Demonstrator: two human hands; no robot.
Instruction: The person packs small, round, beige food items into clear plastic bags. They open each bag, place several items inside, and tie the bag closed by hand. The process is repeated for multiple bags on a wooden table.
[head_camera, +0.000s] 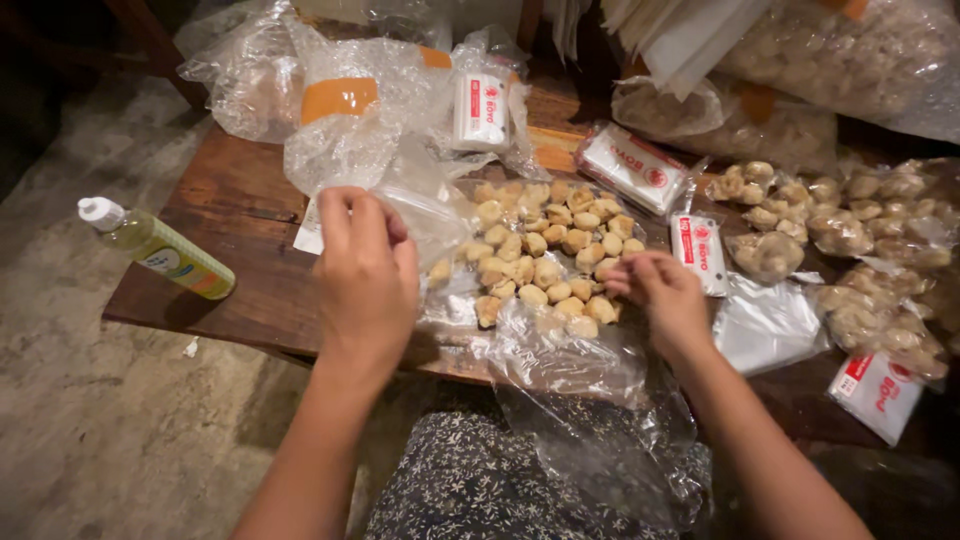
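My left hand (365, 272) grips the edge of a small clear plastic bag (425, 205) over the low wooden table (235, 205). My right hand (665, 295) is closed on a few of the pale round snack pieces at the right edge of the heap (545, 250). That heap lies loose on a clear plastic sheet (560, 365), which hangs over the table's front edge onto my lap.
A plastic bottle of yellowish liquid (160, 250) lies at the table's left corner. Crumpled clear bags (330, 100) sit at the back. Small filled snack bags (855, 235) pile up at right, with white and red packets (630, 165) and empty bags (765, 325) among them.
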